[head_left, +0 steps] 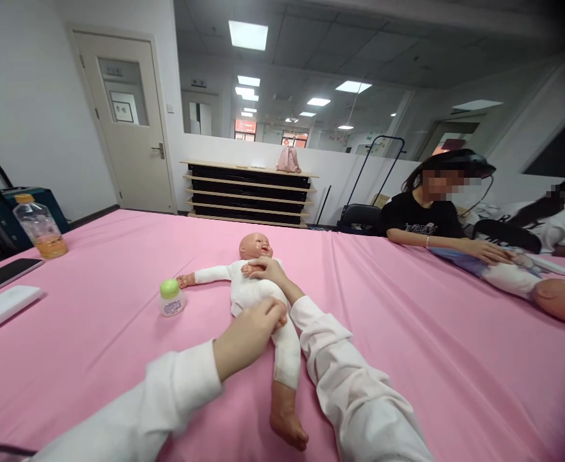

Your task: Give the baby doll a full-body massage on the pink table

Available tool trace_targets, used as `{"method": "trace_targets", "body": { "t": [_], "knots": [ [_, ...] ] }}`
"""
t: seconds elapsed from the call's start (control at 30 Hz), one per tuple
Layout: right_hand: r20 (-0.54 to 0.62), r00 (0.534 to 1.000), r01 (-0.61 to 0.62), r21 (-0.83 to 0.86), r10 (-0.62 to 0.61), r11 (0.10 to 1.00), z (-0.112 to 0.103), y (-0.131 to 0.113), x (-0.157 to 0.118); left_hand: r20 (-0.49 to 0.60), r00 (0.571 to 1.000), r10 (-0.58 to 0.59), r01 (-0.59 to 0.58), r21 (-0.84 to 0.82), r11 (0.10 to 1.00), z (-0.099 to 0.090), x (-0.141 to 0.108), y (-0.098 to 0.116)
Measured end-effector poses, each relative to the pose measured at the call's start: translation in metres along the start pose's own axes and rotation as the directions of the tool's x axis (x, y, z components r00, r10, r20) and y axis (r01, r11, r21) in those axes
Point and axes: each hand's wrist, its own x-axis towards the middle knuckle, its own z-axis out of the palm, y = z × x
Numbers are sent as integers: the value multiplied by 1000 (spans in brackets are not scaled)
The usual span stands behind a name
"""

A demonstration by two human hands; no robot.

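A baby doll (286,353) in a white body suit lies on its back on the pink cloth, its head away from me. One arm stretches out to the left and one leg points toward me; the other leg looks bent up. My left hand (251,333) is closed at the doll's hip, its curled fingers around what looks like the bent leg's foot. Across the chest lies my right hand (270,271), palm down with fingers extended, beside a small doll hand. My palms hide part of the body.
A green-lidded jar (172,299) stands left of the doll. Farther left are a bottle (42,231), a dark flat device (6,276) and a white box (6,308). At the right, a person (431,212) handles another doll (561,300) on the pink cloth (383,301).
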Motion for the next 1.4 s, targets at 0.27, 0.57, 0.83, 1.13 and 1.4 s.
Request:
{"method": "trace_targets", "body": {
  "t": [0.27, 0.57, 0.83, 1.13, 1.4],
  "knots": [
    [-459, 864, -24, 374, 207, 927, -48, 4, -17, -169, 972, -166, 167, -7, 986, -35, -28, 0],
    [-371, 336, -135, 891, 866, 434, -110, 58, -79, -157, 705, -692, 656, -229, 720, -42, -134, -21],
    [-511, 796, -24, 509, 324, 861, -66, -5, -25, -303, 895, -329, 293, -158, 943, -51, -31, -1],
    [81, 986, -147, 13, 146, 989, -14, -1, -11, 22, 988, -151, 152, -43, 987, 21, 10, -3],
    [-312, 923, -118, 323, 223, 939, -42, 1, -19, -176, 955, -239, 206, -184, 961, -27, -21, -8]
  ]
}}
